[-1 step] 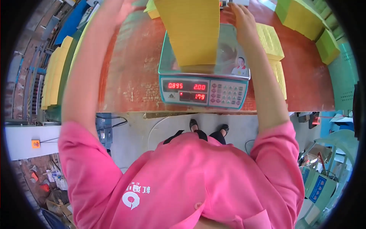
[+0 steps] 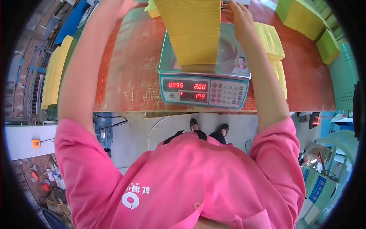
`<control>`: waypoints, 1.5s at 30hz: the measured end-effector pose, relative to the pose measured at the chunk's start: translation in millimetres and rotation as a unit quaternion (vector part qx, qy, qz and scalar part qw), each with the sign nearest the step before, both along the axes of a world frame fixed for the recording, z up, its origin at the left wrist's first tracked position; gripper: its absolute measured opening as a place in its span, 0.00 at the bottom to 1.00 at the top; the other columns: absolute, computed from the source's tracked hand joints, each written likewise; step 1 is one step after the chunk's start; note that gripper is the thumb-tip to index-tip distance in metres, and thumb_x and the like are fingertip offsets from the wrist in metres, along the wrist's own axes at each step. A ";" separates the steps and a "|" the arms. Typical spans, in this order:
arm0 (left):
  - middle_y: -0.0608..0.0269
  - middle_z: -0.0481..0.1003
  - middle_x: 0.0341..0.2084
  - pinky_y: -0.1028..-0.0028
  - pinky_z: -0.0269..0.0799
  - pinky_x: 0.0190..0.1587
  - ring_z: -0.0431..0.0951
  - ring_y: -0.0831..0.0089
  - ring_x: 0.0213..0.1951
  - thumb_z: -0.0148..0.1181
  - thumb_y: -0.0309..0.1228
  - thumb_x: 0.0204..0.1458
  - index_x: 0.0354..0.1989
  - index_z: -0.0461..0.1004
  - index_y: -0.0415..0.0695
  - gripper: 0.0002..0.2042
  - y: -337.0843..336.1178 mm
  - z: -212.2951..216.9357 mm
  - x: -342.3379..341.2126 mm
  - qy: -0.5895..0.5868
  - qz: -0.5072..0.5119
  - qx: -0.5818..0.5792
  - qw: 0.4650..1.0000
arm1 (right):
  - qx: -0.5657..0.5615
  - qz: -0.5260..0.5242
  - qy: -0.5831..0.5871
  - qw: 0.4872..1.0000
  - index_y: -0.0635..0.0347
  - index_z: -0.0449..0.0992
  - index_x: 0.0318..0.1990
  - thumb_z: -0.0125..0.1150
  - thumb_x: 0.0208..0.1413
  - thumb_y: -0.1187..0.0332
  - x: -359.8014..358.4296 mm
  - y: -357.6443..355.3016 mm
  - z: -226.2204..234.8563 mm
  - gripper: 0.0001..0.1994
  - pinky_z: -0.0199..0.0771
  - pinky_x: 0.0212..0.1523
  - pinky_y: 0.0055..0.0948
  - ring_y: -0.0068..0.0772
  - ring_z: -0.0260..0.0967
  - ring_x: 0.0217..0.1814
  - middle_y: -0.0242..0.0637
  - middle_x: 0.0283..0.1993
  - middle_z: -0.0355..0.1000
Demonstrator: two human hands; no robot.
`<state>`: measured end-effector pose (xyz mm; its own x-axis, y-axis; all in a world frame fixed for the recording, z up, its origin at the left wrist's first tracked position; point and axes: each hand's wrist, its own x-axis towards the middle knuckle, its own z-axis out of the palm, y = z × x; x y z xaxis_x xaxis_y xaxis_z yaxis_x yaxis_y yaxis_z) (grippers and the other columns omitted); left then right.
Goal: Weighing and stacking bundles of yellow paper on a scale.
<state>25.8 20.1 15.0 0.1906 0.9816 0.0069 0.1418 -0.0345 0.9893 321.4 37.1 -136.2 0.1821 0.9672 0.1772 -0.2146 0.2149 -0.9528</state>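
Left forearm (image 2: 82,72) shifted outward, two hands (image 2: 115,9) (image 2: 244,23) flank one yellow stack (image 2: 193,36); whether fingers (image 2: 236,9) are apart I cannot tell.

Worn red tabletop (image 2: 305,80); on it a teal scale (image 2: 209,86); yellow slabs (image 2: 268,42) beside it; yellow-green blocks (image 2: 301,20) farther right

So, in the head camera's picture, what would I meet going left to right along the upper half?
Left-edge yellow slabs → left hand → tall yellow stack → right hand → yellow blocks → small yellow-green block.
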 end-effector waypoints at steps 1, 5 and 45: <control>0.41 0.42 0.71 0.47 0.34 0.70 0.42 0.52 0.72 0.51 0.70 0.48 0.74 0.31 0.42 0.57 15.8 -3.5 10.3 -0.001 -0.005 -0.001 1.000 | -0.001 -0.005 -0.001 1.000 0.63 0.75 0.51 0.53 0.63 0.58 0.8 17.2 -6.2 0.18 0.70 0.46 0.32 0.28 0.73 0.49 0.35 0.45 0.76; 0.55 0.75 0.53 0.68 0.72 0.54 0.76 0.70 0.51 0.53 0.50 0.60 0.59 0.68 0.38 0.28 77.4 -12.5 -16.3 0.100 -0.226 -0.087 0.965 | -0.058 0.031 0.035 0.997 0.63 0.77 0.45 0.55 0.59 0.45 -35.5 41.3 -28.0 0.26 0.66 0.39 0.26 0.25 0.70 0.45 0.35 0.44 0.76; 0.58 0.71 0.56 0.62 0.69 0.59 0.74 0.65 0.55 0.52 0.52 0.60 0.64 0.62 0.43 0.31 -46.4 -67.0 416.7 -0.165 -0.212 -0.262 0.927 | -0.163 -0.037 0.151 0.974 0.65 0.75 0.48 0.51 0.65 0.62 367.6 -180.0 -58.0 0.15 0.65 0.48 0.23 0.19 0.68 0.46 0.30 0.43 0.74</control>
<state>442.5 -26.3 -52.0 0.6327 0.7035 -0.3236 -0.0877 0.4803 0.8727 689.0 -142.9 -194.2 0.2497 0.9455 -0.2092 -0.4911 -0.0626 -0.8689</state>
